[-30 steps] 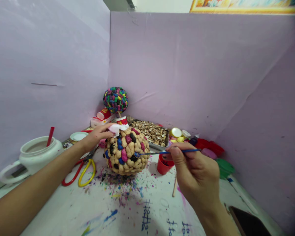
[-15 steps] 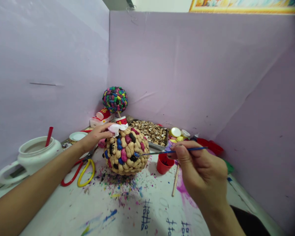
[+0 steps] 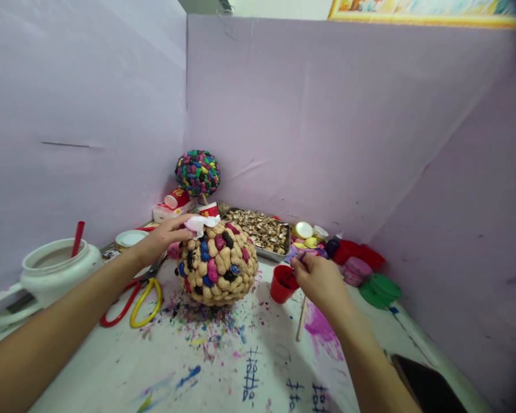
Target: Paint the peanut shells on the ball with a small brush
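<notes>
A ball covered in peanut shells (image 3: 218, 267) sits on the table; some shells are painted blue, pink and black, others bare. My left hand (image 3: 168, 236) rests at its upper left, fingers closed on a white tissue (image 3: 203, 224) that lies against the ball's top. To the right, my right hand (image 3: 320, 278) pinches a thin blue paintbrush (image 3: 302, 257) over a small red cup (image 3: 280, 291). The brush's tip is down in the cup, where dark paint shows.
Red-and-yellow scissors (image 3: 146, 301) and a white mug (image 3: 62, 275) stand left. Behind are a finished multicoloured ball (image 3: 197, 173) and a metal tray of shells (image 3: 262, 229). A wooden stick (image 3: 301, 319), a green tub (image 3: 380, 291) and a dark flat object (image 3: 425, 384) lie right.
My right hand has taken the brush away from the ball's painted blue shell, rightward to the red cup. My left hand stays on the tissue at the ball.
</notes>
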The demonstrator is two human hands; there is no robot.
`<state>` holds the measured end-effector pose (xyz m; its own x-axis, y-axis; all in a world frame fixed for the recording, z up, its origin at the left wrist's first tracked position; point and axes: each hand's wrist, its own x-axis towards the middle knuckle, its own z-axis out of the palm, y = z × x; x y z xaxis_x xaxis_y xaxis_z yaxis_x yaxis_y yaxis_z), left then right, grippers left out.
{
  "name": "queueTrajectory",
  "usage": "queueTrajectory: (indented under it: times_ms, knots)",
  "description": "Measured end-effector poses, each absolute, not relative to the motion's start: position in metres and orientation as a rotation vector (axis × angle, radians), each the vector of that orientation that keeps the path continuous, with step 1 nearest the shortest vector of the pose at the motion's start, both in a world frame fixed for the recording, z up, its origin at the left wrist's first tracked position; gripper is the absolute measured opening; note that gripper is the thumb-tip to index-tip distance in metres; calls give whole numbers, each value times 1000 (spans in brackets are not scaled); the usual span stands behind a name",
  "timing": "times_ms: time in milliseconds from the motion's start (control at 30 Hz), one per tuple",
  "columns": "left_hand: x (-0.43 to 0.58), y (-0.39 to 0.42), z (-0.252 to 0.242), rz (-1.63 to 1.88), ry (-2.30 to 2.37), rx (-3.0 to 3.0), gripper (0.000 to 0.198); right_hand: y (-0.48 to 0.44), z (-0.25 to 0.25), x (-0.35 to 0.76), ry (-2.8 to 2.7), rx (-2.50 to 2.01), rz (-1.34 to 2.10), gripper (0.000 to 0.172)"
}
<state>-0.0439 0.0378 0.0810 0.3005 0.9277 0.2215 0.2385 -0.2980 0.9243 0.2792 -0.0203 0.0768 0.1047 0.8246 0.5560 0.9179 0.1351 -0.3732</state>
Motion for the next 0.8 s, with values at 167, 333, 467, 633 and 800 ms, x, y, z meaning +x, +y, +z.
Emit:
queueTrajectory:
  times_ms: [167,333,467,633,800]
  knots:
    - [-43,35,81,1060,1068,1726,54,-33,95,284,-1671,-1708,-154,35]
    - [-44,34,82,1056,1070,1747,53,-67,125,275,-1439,-1368,-27,30]
    - [-43,34,82,1075,1061,1756,52,-87,127,256,-1457,-1051,12,17]
    - [-41,34,83,1068,1033,1765,54,-88,121,240,-1588,-941,-66,14]
    - [-44,36,82,1048,1039,1787,56,-85,121,234,-1637,-917,-153,20]
